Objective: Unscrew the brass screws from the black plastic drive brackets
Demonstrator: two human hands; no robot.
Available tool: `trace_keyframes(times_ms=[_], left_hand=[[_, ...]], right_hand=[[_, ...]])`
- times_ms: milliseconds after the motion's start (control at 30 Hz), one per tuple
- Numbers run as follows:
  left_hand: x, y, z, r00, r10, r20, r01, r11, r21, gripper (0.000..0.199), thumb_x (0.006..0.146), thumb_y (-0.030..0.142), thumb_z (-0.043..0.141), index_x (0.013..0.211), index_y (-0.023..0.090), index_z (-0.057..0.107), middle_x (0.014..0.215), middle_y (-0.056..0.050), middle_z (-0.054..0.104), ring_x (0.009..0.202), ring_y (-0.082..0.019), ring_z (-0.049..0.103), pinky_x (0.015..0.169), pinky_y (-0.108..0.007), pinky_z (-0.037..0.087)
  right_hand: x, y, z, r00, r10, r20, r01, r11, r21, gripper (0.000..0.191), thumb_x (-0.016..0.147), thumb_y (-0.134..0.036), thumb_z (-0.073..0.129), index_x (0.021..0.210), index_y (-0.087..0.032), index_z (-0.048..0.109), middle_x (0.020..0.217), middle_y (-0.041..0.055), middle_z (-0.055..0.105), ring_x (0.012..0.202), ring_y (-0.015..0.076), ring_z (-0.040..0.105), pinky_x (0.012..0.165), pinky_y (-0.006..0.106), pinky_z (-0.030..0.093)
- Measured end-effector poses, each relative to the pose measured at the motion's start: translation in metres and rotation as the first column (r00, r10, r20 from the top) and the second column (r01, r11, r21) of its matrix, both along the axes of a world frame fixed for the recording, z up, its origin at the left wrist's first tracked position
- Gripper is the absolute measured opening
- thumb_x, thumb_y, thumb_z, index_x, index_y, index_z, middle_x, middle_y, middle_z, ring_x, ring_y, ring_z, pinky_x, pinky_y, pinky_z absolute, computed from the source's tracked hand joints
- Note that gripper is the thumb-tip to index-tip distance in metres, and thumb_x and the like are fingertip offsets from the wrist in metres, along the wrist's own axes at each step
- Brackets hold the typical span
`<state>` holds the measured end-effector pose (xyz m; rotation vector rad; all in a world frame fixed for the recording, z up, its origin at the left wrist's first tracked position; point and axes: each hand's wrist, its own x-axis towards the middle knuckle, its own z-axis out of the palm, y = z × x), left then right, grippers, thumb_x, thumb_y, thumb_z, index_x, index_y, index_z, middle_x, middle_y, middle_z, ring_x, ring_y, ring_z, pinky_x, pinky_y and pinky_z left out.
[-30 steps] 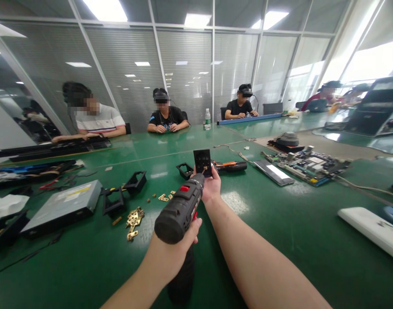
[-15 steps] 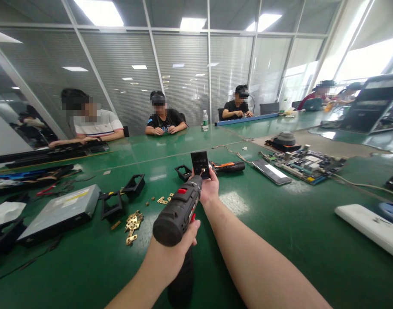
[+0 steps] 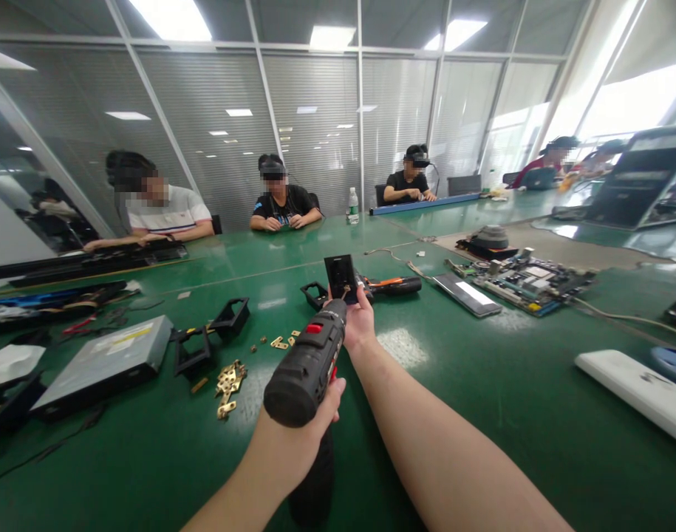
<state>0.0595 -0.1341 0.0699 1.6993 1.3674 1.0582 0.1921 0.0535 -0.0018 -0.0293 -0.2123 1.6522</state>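
My left hand (image 3: 296, 447) is wrapped round the grip of a black cordless drill (image 3: 301, 369) with red details, which points away from me. The drill's bit meets or nearly meets the inside of a small black square plastic piece (image 3: 338, 273); contact is hard to make out. That piece is held upright in my right hand (image 3: 360, 324), with its fingers closed round the side and partly hidden behind it. Left of the drill lie a pile of brass brackets (image 3: 227, 384) and a few loose brass pieces (image 3: 282, 342).
Black square frames (image 3: 232, 318) and a silver disc drive (image 3: 105, 362) lie left. Beyond my right hand are an orange-black tool (image 3: 396, 287), a flat black-and-silver part (image 3: 465, 295) and a circuit board (image 3: 537, 281). A white device (image 3: 637, 395) sits right. Several people sit across the green table.
The black plastic piece has tipped and shifted slightly left in my right hand. The drill stays almost where it was, in my left hand.
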Motion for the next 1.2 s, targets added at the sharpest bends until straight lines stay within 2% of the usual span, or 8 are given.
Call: trace_keyframes(times_ms=[467, 667, 800, 1000, 1200], left_hand=[[-0.002, 0.003, -0.001, 0.999, -0.02, -0.03, 0.019, 0.999, -0.029, 0.032, 0.089, 0.051, 0.065, 0.072, 0.024, 0.066, 0.065, -0.002, 0.069, 0.067, -0.023, 0.068, 0.078, -0.041, 0.057], [0.0, 0.001, 0.009, 0.997, -0.023, -0.069, 0.019, 0.998, -0.053, 0.033, 0.085, 0.052, 0.063, 0.068, 0.024, 0.064, 0.065, -0.003, 0.069, 0.069, -0.025, 0.069, 0.08, -0.043, 0.057], [0.001, 0.0, 0.013, 0.998, -0.03, -0.061, 0.024, 0.996, -0.084, 0.032, 0.082, 0.053, 0.063, 0.069, 0.024, 0.063, 0.065, -0.004, 0.07, 0.069, -0.026, 0.07, 0.078, -0.044, 0.058], [0.002, 0.0, 0.012, 0.998, -0.021, -0.058, 0.016, 0.996, -0.086, 0.032, 0.082, 0.054, 0.062, 0.071, 0.024, 0.064, 0.064, -0.004, 0.069, 0.067, -0.025, 0.07, 0.077, -0.043, 0.058], [0.003, 0.001, 0.013, 0.997, -0.025, -0.066, 0.019, 0.996, -0.09, 0.034, 0.082, 0.055, 0.06, 0.07, 0.024, 0.063, 0.064, -0.004, 0.069, 0.067, -0.025, 0.069, 0.079, -0.045, 0.057]], right_hand=[[-0.001, -0.001, 0.002, 0.999, -0.032, -0.023, 0.032, 0.999, 0.009, 0.039, 0.106, -0.049, 0.046, 0.111, -0.019, 0.07, 0.097, 0.0065, 0.081, 0.099, 0.0234, 0.073, 0.096, 0.045, 0.059], [-0.001, 0.0, 0.001, 0.999, -0.028, -0.015, 0.028, 1.0, 0.013, 0.039, 0.105, -0.051, 0.048, 0.108, -0.02, 0.071, 0.098, 0.0055, 0.081, 0.098, 0.0226, 0.073, 0.096, 0.043, 0.059], [-0.001, 0.0, 0.0, 0.999, -0.038, -0.013, 0.038, 0.999, 0.015, 0.043, 0.109, -0.05, 0.041, 0.108, -0.02, 0.071, 0.099, 0.005, 0.082, 0.097, 0.0207, 0.074, 0.096, 0.04, 0.059], [0.0, 0.0, -0.002, 0.998, -0.057, 0.019, 0.057, 0.998, 0.042, 0.037, 0.104, -0.052, 0.052, 0.108, -0.02, 0.071, 0.101, 0.0057, 0.082, 0.099, 0.0243, 0.074, 0.099, 0.048, 0.058], [0.001, 0.002, -0.005, 0.997, -0.064, 0.046, 0.062, 0.997, 0.055, 0.036, 0.1, -0.053, 0.059, 0.109, -0.02, 0.071, 0.099, 0.0063, 0.081, 0.1, 0.026, 0.073, 0.1, 0.05, 0.057]])
